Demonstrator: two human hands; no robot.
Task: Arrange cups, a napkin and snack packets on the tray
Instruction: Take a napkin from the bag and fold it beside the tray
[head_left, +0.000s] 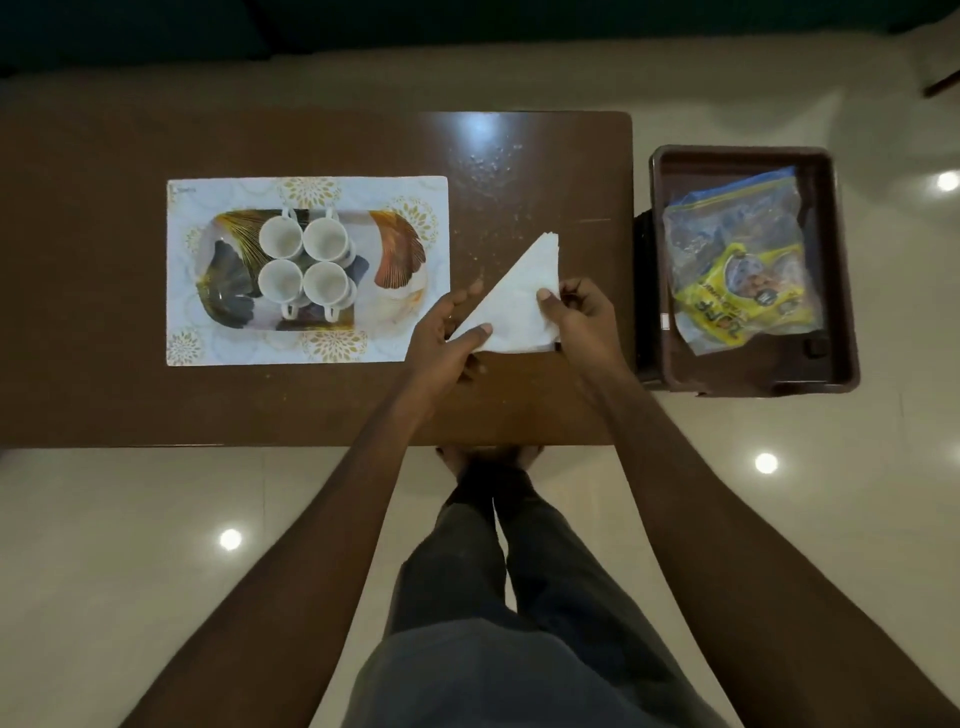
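worktop (156, 130) was dark brown | placemat (234, 348) was white with gold floral medallions | tray (400, 254) showed grey, gold and rust fan-leaf motifs | four cups (304, 260) were white | napkin (514, 306) was white | bin (831, 260) was brown | snack packets (743, 291) were yellow and blue

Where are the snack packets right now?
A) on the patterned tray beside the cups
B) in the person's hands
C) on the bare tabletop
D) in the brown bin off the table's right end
D: the snack packets lie inside the brown bin past the table's right end, while both hands hold only the folded napkin.
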